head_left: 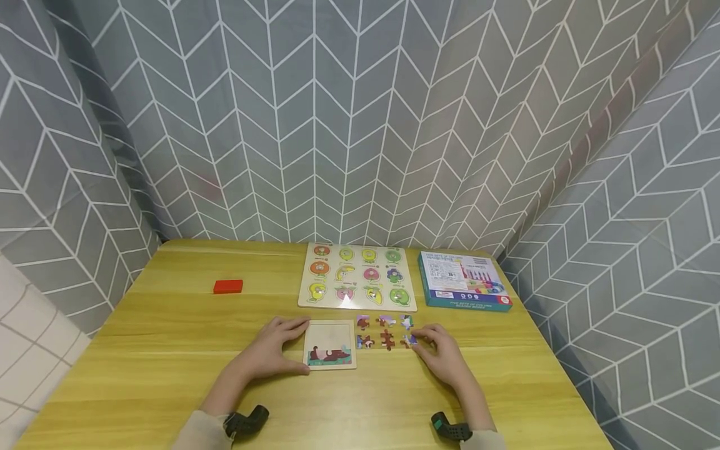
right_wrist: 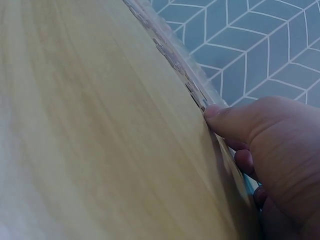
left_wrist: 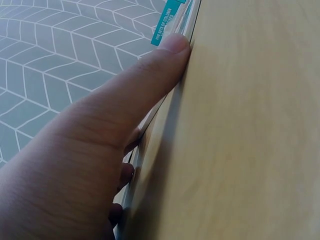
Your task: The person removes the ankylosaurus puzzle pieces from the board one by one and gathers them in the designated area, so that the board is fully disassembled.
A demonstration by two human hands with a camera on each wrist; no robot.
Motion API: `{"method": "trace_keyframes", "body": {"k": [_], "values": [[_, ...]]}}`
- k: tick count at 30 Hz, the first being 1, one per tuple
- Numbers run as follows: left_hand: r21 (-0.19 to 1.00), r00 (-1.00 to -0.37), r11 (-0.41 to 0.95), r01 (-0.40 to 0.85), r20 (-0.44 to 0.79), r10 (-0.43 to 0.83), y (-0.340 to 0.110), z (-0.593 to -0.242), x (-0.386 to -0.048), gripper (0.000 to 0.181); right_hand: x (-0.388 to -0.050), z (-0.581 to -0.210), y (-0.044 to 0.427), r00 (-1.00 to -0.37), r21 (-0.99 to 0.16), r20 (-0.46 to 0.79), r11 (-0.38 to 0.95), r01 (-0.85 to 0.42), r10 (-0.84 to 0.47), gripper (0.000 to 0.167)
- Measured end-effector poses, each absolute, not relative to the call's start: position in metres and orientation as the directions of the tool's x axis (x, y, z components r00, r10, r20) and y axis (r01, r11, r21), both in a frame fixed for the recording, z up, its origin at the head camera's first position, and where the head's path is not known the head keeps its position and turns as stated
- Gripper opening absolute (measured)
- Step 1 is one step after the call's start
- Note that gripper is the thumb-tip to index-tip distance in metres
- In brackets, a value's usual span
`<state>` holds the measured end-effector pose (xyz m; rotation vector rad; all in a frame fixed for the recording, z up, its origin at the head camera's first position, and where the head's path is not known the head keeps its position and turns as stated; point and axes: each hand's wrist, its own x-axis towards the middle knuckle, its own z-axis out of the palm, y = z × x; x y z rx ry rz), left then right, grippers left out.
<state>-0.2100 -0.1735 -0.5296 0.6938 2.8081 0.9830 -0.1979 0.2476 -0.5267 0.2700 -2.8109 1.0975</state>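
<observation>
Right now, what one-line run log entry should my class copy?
left hand: at left edge of puzzle tray; right hand: touching loose piece; fruit board: beyond tray

Open lane across the table's (head_left: pixel 351 409) near middle; farther in, jigsaw pieces (head_left: pixel 387 338) and fruit puzzle board (head_left: pixel 358 285) block!

Grey curtain (head_left: pixel 337 125) with white chevrons, yellow table (head_left: pixel 169 350), red block (head_left: pixel 227 286), brown puzzle piece (head_left: pixel 387 339)
</observation>
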Motion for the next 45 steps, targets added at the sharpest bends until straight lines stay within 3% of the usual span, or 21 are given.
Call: {"method": "trace_keyframes", "body": {"k": [19,26,34,45], "values": [[0.598,-0.883,0.688,0.41,0.072,0.463,-0.172,-0.53,-0.209,0.11,-0.192,-0.518,0.238,-0.979,-0.715,0.195,0.675,-0.182,-0.057,0.028],[0.585,-0.878,0.686,0.433,0.1,0.469,-0.172,-0.531,-0.209,0.108,-0.202,-0.501,0.193,-0.96,-0.715,0.203,0.641,-0.281,-0.194,0.029],[0.594,-0.882,0.685,0.423,0.096,0.462,-0.172,-0.533,-0.208,0.108,-0.225,-0.482,0.128,-0.881,-0.691,0.228,0.568,-0.447,-0.415,0.029],[0.589,-0.881,0.691,0.42,0.082,0.465,-0.173,-0.531,-0.21,0.108,-0.21,-0.504,0.075,-0.869,-0.738,0.157,0.528,-0.419,-0.47,0.027]]}}
